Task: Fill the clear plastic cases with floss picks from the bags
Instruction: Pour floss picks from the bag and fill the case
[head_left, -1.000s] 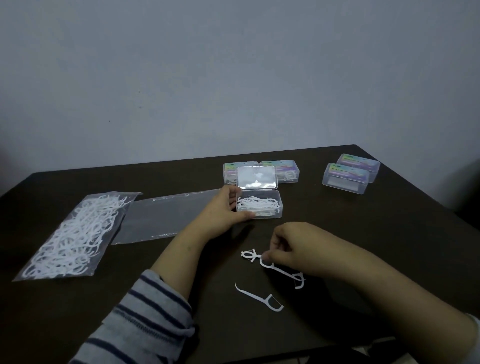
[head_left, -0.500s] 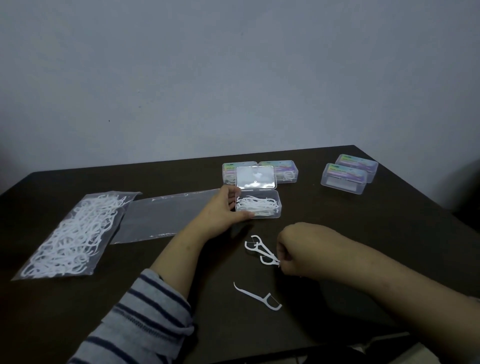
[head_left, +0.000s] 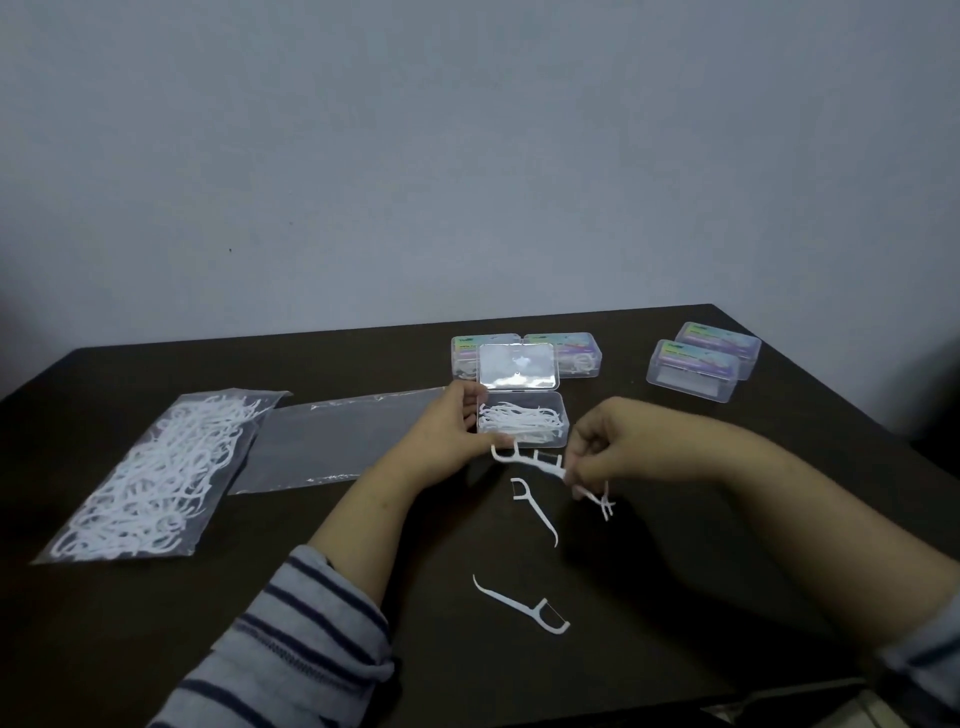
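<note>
Right hand (head_left: 618, 447) pinches apparently several picks (head_left: 540, 462) just before the open case (head_left: 522, 426), steadied by the left hand (head_left: 447, 431); they should go in lengthwise, aligned with those inside.

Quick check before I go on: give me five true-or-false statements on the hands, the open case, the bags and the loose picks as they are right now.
1. The left hand holds the open clear plastic case. True.
2. The open case is empty. False: white floss picks lie inside it.
3. The right hand pinches a small bunch of white floss picks. True.
4. No picks lie loose on the dark table. False: two loose white floss picks lie near the hands.
5. Both clear plastic bags are full. False: the full bag of picks lies far left; the flat bag beside it looks empty.
</note>
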